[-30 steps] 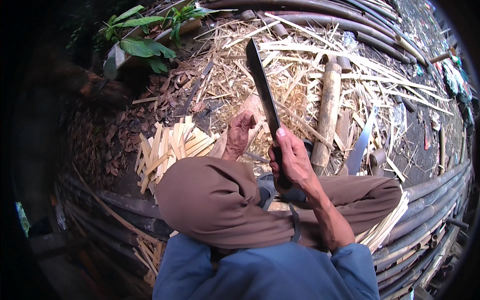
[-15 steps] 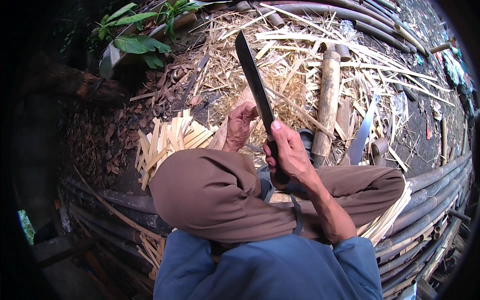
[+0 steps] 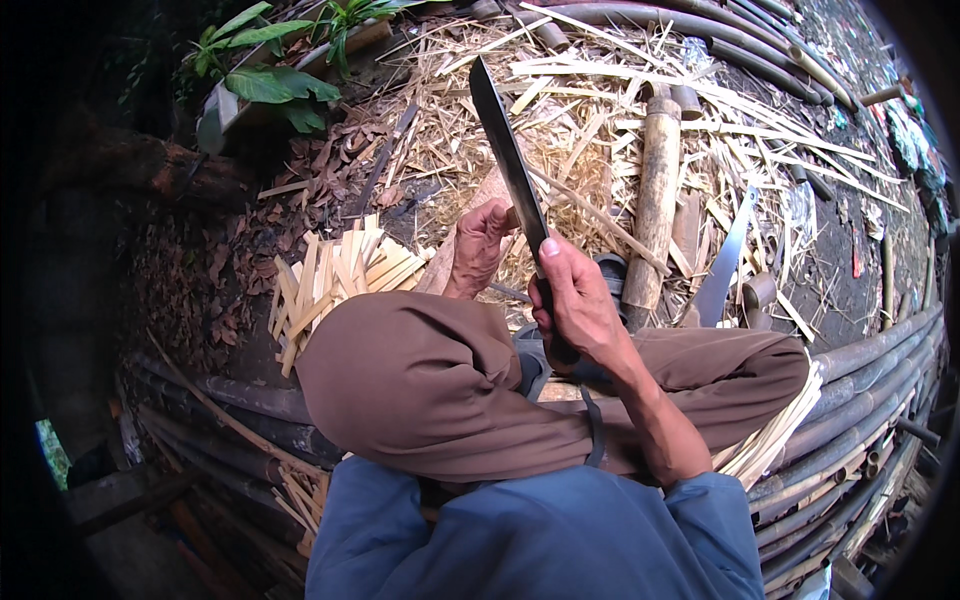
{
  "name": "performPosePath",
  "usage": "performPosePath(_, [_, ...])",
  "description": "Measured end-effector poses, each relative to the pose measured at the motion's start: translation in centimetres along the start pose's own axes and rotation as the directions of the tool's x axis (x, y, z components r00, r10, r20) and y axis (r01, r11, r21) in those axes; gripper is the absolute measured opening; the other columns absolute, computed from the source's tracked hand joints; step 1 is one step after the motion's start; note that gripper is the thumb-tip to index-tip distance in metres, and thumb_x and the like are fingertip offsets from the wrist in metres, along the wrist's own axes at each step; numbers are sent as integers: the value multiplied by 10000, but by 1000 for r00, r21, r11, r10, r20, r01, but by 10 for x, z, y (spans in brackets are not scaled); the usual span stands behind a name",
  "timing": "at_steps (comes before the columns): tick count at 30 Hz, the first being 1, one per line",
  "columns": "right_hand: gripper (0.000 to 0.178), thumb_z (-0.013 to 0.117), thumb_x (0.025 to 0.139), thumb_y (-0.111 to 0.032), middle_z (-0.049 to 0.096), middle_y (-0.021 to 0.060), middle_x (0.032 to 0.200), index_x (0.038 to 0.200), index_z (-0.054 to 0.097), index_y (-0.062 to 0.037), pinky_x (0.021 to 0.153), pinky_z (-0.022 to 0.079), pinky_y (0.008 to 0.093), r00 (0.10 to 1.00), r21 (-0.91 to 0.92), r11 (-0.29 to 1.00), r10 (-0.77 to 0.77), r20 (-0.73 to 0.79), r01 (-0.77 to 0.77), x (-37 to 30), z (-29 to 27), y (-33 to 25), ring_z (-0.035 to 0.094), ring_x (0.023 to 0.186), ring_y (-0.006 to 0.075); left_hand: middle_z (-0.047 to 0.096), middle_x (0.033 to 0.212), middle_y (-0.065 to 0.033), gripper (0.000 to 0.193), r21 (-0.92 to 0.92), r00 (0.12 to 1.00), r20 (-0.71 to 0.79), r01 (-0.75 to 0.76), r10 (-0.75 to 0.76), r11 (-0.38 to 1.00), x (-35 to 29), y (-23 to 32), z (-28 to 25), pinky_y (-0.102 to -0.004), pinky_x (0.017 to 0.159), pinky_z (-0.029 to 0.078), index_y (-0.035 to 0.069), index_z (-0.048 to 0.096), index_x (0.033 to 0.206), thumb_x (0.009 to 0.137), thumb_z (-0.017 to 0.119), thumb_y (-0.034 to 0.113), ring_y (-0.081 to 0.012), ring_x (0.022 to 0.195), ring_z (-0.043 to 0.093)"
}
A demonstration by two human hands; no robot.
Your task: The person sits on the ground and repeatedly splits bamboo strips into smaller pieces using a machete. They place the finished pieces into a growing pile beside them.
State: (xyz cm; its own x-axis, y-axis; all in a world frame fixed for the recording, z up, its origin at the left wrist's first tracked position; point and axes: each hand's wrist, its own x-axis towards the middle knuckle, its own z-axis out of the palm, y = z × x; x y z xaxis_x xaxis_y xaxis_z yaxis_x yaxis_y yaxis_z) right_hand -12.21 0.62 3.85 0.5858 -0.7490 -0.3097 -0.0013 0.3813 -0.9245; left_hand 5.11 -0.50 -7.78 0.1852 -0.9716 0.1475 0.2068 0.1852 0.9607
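Just left of the pale log (image 3: 657,200), a long dark knife (image 3: 522,188) angles outward, tip leaning left; its handle sits in the right hand (image 3: 580,295), fingers closed round it, thumb up near the base of the blade; farther left of the log, the left hand (image 3: 480,245) is half curled, fingertips at or very near the blade's left side; can't tell if they touch it or pinch anything thin; to handle this well, the right grip should be firm and steady, left fingertips on the flat only; which side is sharpened isn't clear, so light, slow finger contact seems safest; aiming the tip away from the brown trousers (image 3: 410,385), nearer than the log, looks sensible too; left of the log, loose shavings (image 3: 570,155) lie thick; well left of it, a heap of pale strips (image 3: 345,275); just right of it, a handsaw (image 3: 725,270) and short tube piece (image 3: 759,292); far left and beyond it, a leafy plant (image 3: 262,86).
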Motion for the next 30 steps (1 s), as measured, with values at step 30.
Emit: performPosePath(30, [446, 430, 1060, -237, 574, 132, 716, 1494, 431, -129, 644, 465, 315, 942, -467, 864, -293, -167, 186, 0, 4, -9, 540, 640, 150, 536, 808, 63, 427, -123, 992, -64, -117, 110, 985, 21, -11, 20, -264, 699, 405, 104, 609, 826, 981, 572, 500, -47, 768, 477])
